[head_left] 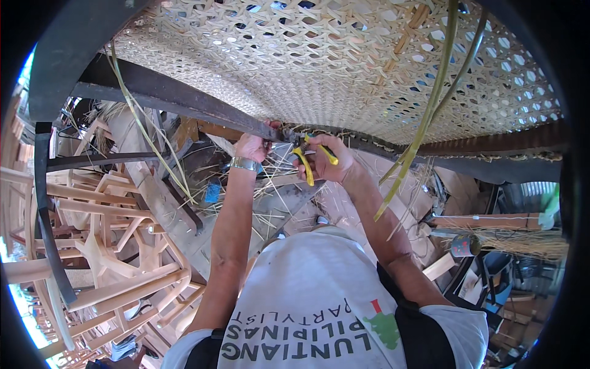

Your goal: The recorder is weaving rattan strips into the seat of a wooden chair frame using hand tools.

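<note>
- Right hand squeezes one pair of yellow-handled pliers, nose at the dark frame rail.
- Left hand, just beside, pinches that rail's edge.
- One woven cane panel above both hands; two green strips dangle right.

Bare wooden chair frames stacked far left w/ a blue scrap just right of them. Loose straw bits right of that scrap. Can & dry straw bundle well right of the frames.
</note>
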The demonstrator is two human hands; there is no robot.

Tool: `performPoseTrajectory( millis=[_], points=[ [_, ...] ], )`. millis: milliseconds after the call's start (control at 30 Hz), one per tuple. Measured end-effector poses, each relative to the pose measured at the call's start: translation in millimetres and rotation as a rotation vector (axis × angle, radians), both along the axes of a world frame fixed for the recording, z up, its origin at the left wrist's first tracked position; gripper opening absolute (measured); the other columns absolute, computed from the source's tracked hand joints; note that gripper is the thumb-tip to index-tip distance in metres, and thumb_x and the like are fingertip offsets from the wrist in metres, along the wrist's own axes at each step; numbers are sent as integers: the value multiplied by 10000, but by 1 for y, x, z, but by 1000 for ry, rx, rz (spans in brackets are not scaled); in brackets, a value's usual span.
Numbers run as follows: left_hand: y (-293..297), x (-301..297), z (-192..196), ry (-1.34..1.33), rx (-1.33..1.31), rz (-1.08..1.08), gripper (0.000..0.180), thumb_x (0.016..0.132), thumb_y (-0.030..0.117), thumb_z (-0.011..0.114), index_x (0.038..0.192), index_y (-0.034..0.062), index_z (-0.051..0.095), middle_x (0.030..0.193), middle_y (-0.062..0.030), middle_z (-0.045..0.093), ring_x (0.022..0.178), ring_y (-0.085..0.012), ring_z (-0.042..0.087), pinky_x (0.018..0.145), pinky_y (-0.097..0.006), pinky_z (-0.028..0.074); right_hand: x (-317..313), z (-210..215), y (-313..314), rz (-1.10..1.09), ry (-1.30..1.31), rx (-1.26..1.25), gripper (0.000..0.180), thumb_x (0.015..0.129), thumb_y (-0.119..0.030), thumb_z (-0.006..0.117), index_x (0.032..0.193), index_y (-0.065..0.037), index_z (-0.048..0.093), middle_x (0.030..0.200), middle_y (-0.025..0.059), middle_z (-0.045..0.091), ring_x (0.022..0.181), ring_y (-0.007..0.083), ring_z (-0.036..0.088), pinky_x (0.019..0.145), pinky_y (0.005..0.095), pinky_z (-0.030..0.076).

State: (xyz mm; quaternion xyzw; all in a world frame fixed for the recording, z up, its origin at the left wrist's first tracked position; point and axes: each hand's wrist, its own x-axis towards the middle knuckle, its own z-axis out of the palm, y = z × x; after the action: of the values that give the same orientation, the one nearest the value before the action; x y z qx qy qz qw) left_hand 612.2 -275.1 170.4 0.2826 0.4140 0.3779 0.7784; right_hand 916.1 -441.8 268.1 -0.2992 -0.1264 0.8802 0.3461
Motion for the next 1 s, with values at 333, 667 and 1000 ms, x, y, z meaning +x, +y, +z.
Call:
performPoseTrajectory(
  millis=[333, 667, 1000],
  points=[
    [-18, 14, 30, 54, 140, 113, 175, 1283, 329, 869, 1234, 165, 905, 1234, -50, 988, 967, -120, 820, 699, -348, 522, 4, -12, 0, 9, -30, 15, 605, 1192, -491, 737, 1610, -61, 655, 1416, 310, 816, 1138, 431, 810, 1133, 604, 676],
    [-14, 15, 20, 148, 291, 121, 175, 1274, 312, 873, 1238, 140, 867, 1102, -3, 923, 818, -85, 727, 652, -301, 485, 9, -10, -5, -22, 96, -30, 657, 1185, -488, 724, 1627, -12, 630, 1435, 300, 801, 1135, 463, 801, 1115, 596, 663],
    [-13, 5, 27, 198, 270, 151, 157, 1211, 256, 955, 1163, 191, 820, 1070, 36, 848, 881, -104, 741, 738, -337, 537, 7, -8, -13, 21, -112, 34, 683, 1206, -613, 778, 1473, 16, 807, 1336, 247, 880, 1108, 375, 860, 1038, 595, 690]
  ],
)
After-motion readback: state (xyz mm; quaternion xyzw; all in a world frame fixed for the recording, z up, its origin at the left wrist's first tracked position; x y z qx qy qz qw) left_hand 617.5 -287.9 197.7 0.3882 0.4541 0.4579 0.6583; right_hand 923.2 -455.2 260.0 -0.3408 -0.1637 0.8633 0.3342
